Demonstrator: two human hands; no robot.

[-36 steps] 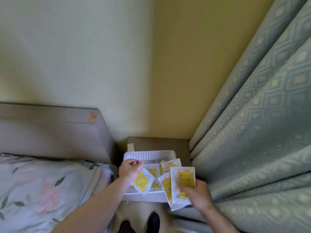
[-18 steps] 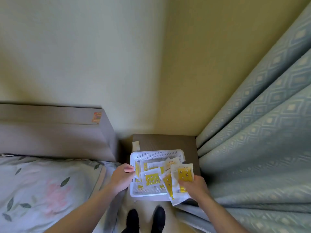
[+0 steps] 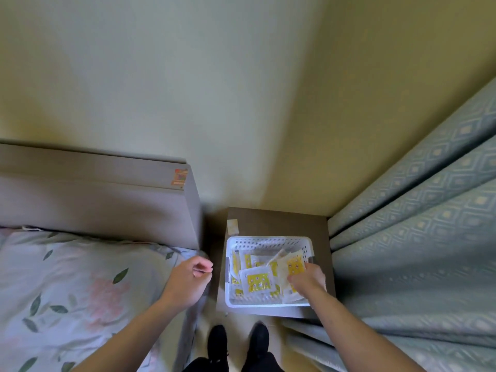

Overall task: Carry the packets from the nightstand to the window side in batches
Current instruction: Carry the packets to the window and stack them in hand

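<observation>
- Packets, small flat white sachets with yellow printed panels [image 3: 258,281], lie heaped in a white perforated plastic basket [image 3: 268,241] that sits on a brown square nightstand [image 3: 276,221].
- Right hand [image 3: 307,279] reaches over the basket's right side and grips a small fan of these packets [image 3: 294,267] between thumb and curled fingers, above the rest of the pile.
- Left hand [image 3: 189,279] hangs just left of the basket, over the gap between bed and nightstand, fingers loosely curled and holding nothing.
- One packet with its yellow panel up lies near the basket's middle, between the two hands.
- Small pale paper label [image 3: 233,226] lies on the nightstand's far left corner.
- Grey padded headboard [image 3: 107,200] and a floral pillow [image 3: 80,285] fill the left; blue-green diamond-patterned curtain [image 3: 416,237] hangs on the right.
- Black shoes [image 3: 217,342] stand on the floor near the nightstand.
</observation>
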